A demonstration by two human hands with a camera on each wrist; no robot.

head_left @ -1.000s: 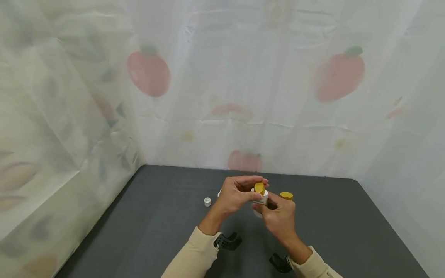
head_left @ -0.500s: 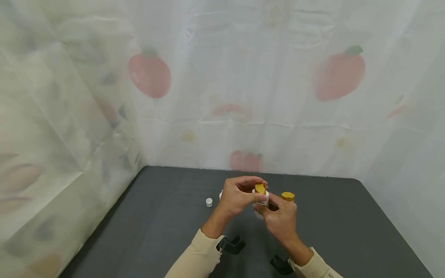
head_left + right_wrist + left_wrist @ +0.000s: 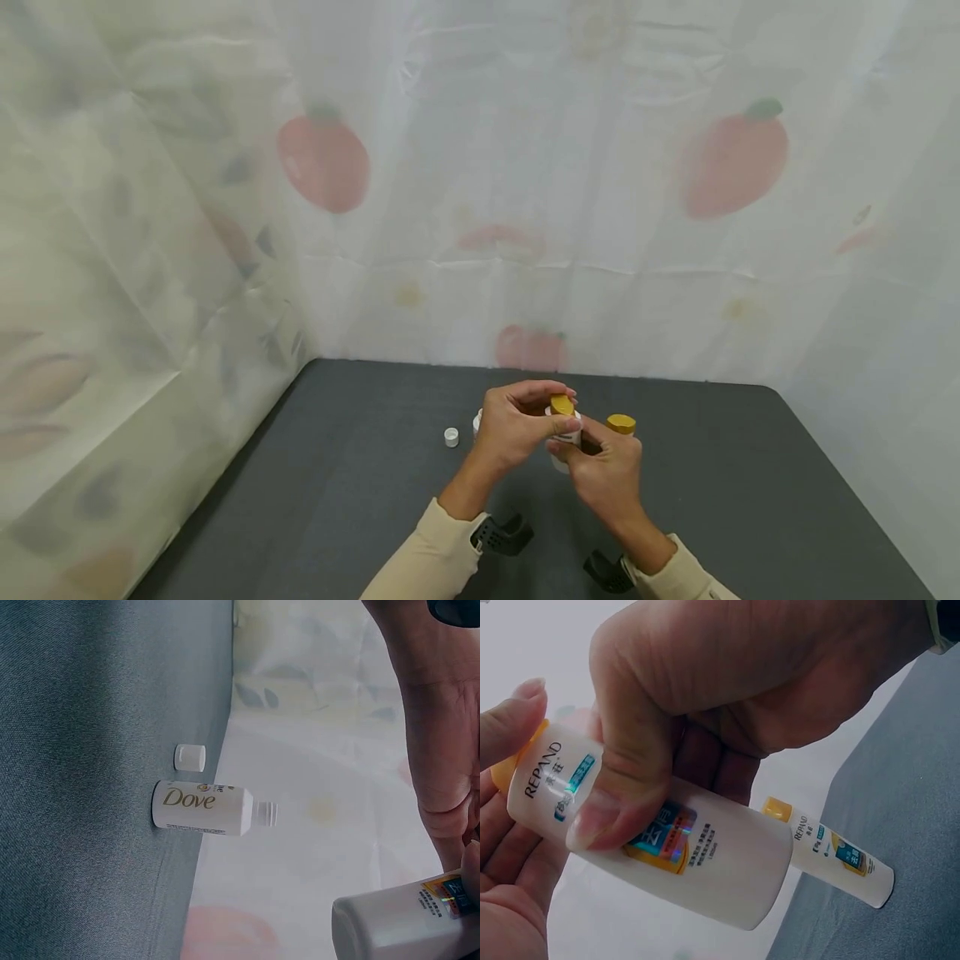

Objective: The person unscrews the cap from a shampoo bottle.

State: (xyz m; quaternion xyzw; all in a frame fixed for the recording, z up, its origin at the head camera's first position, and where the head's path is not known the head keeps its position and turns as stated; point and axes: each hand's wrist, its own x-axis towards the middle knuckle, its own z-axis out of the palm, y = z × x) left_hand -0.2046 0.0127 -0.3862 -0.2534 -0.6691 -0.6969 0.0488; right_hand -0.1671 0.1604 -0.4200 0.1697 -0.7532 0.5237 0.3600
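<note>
Far left on the dark table (image 3: 337,500): small white cap (image 3: 451,437), uncapped Dove bottle (image 3: 202,808). Centre, above the table: white Repand bottle (image 3: 660,832) with yellow cap (image 3: 562,405), left hand (image 3: 513,429) fingers clamped round it, right hand (image 3: 607,471) fingers curled at the cap end, seemingly for twisting. Right: second yellow-capped bottle (image 3: 620,424).
</note>
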